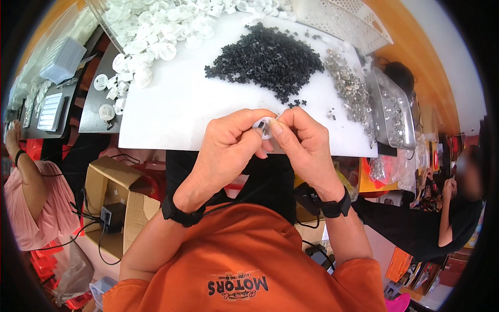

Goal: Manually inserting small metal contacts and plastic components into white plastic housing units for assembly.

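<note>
Just over the front edge of the white board (171,114), I hold a small round white plastic part (267,133) between both hands. A small black piece shows on its face. My left hand (221,148) pinches the part from the left with thumb and fingers. From the right, the thumb and forefinger of my right hand (307,146) press at its rim; whether they also hold a smaller piece is hidden. Beyond my hands lies a heap of small black cross-shaped pieces (267,60). Small shiny metal pieces (347,86) are scattered to its right.
White round plastic parts (166,31) pile up at the back left. A perforated white basket (338,23) stands at the back right, a clear tray (387,112) at the right edge. An open cardboard box (117,192) sits lower left. Other people work on both sides.
</note>
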`<act>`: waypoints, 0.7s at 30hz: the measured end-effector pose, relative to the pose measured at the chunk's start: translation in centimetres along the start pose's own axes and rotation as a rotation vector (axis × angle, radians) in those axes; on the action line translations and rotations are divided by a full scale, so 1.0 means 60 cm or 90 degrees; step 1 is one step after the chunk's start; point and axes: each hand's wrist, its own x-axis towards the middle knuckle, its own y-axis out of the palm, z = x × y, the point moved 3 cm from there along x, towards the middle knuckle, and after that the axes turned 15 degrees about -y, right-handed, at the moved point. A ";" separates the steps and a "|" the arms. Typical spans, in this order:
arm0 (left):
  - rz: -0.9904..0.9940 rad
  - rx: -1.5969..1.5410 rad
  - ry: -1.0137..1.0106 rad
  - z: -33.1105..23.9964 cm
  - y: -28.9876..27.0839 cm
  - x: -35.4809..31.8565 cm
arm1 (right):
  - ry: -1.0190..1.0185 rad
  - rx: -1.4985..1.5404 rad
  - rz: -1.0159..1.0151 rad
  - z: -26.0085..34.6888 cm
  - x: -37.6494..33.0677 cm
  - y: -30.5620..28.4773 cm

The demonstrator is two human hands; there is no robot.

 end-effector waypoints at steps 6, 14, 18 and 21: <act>-0.001 -0.004 -0.030 -0.003 -0.001 0.003 | -0.017 0.005 -0.011 -0.001 0.004 0.000; -0.001 0.008 -0.001 0.003 -0.002 0.002 | -0.003 0.005 -0.009 -0.005 -0.002 0.005; -0.001 0.006 0.019 0.002 -0.003 0.000 | -0.035 -0.031 0.001 -0.001 -0.003 0.008; 0.005 0.080 -0.007 0.002 -0.006 0.000 | -0.046 -0.047 0.004 0.002 -0.001 0.007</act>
